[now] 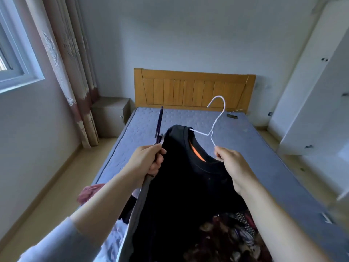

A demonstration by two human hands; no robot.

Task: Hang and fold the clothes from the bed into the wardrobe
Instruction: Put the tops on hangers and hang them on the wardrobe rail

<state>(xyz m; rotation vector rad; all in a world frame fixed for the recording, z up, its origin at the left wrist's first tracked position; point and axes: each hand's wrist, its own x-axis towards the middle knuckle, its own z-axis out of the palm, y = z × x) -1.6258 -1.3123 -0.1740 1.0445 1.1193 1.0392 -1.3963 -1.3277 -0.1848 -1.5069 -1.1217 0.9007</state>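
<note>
Over foot edge of bed (245, 140): left hand (149, 159) grips dark hanger (159, 121); right hand (232, 163) pinches white hanger (217, 118). Risk: shirt (185, 186) may slip off, as only one arm sits inside collar.

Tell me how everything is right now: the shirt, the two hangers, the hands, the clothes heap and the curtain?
black shirt: held up over the bed, only one hanger arm inside its neck
white hanger: tilted, hook free, half into the shirt
purple hanger: bare, held upright
left hand: grips the purple hanger
right hand: pinches the white hanger's free end
clothes heap: unfolded, on the bed
curtain: pulled aside
</note>
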